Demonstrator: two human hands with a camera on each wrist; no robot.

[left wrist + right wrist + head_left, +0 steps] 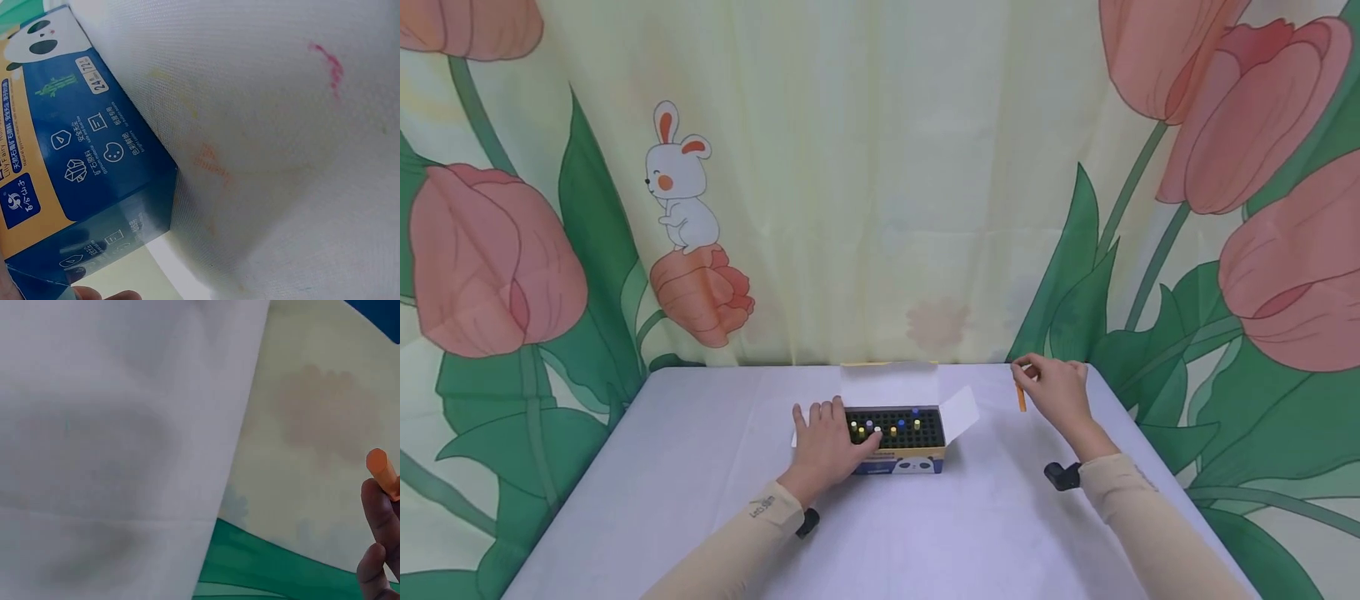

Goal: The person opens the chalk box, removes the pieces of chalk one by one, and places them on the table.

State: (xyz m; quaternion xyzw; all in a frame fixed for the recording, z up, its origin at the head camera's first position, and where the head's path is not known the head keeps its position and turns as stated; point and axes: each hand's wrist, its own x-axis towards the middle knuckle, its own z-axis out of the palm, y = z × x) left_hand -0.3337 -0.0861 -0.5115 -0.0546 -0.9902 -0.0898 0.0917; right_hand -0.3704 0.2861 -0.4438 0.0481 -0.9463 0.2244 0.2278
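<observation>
An open box of chalk [906, 465], blue and yellow with a panda on its front, stands on the table. Its dark holder [934, 429] has many holes, and several chalk sticks of white, yellow and blue poke up from it. My left hand [829, 442] rests at the box's left end, fingers stretched away and thumb over the front rim. In the left wrist view the box's front [87, 119] fills the left side, with fingertips at the bottom. Off to the right, my right hand [1060, 396] pinches an orange chalk stick [1021, 397] above the table, its end [377, 461] pointing up in the right wrist view.
A white cloth [700, 492] covers the table, with faint coloured chalk marks near the box. The box's lid [889, 385] stands up at the back and a side flap [961, 414] sticks out right. Behind the table hangs a printed curtain [865, 183].
</observation>
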